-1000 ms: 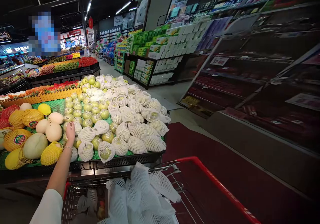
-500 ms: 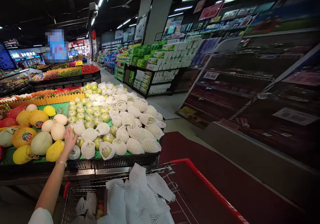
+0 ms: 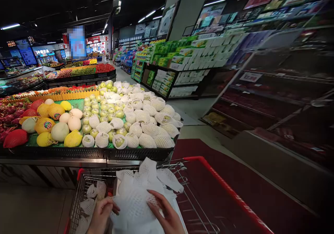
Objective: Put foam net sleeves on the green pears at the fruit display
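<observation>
Foam-net sleeves (image 3: 138, 195), white and meshed, are sitting heaped in the red-rimmed shopping cart (image 3: 224, 188) at the bottom of the view, right under both hands. Going left to right: the left hand (image 3: 100, 215) is lying at about eight o'clock from the heap's middle, fingers curled and pinching the edge of the nearest sleeve; the right hand (image 3: 167, 215) is lying at about four o'clock, fingers spread narrowly over the same sleeve, pressing its right side. Both are touching it, neither clearly nearer. That sleeve is stretching between them, its long axis running roughly nine to three o'clock. It is looking soft, crumpled and empty, though I cannot tell for sure. At twelve o'clock, beyond the cart, netted pears (image 3: 146, 140) are lying on the display stand (image 3: 104, 153), with melons (image 3: 59, 131) towards ten o'clock.
</observation>
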Available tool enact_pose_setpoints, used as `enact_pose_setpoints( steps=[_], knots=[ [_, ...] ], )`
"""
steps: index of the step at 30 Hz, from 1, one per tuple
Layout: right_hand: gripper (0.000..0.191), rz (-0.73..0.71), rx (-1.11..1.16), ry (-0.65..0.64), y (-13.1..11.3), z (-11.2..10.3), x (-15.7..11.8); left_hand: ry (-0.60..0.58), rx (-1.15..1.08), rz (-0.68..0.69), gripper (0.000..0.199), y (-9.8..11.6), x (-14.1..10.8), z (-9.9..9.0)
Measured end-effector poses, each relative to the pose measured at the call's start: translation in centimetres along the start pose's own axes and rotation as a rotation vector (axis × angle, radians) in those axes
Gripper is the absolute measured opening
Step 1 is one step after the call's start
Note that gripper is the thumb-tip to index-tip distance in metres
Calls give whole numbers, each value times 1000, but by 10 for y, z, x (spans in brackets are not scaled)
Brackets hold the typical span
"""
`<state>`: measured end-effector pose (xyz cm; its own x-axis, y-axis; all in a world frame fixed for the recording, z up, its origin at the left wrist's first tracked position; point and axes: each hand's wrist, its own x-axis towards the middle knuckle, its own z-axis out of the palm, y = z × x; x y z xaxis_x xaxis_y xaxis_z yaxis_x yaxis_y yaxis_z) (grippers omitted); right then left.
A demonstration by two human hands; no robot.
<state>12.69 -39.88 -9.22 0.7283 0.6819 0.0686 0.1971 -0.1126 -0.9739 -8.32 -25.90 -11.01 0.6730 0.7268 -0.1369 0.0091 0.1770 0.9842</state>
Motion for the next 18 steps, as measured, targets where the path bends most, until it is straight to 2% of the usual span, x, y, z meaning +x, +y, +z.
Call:
enact_pose_setpoints(
  steps=[3, 6, 8, 11, 13, 16, 18],
  knots=[
    [50, -47, 128, -52, -23, 44, -4, 123, -43, 7, 38, 13, -18, -2],
    [47, -88, 179, -131, -37, 64, -12, 263, 108, 54, 27, 38, -29, -16],
    [44, -107, 149, -210, -41, 68, -17, 239, 321, 89, 10, 55, -36, -25],
    [45, -101, 79, -346, -40, 71, -24, 151, 476, 98, 17, 69, -44, -31],
    [52, -73, 78, -433, -38, 74, -28, 108, 454, 90, 20, 66, -46, -30],
    [63, -11, 178, -547, -35, 77, -33, 63, 290, 61, 20, 42, -48, -32],
    [60, 38, 305, -566, -35, 78, -34, 127, 96, -14, 23, 22, -48, -39]
  ],
)
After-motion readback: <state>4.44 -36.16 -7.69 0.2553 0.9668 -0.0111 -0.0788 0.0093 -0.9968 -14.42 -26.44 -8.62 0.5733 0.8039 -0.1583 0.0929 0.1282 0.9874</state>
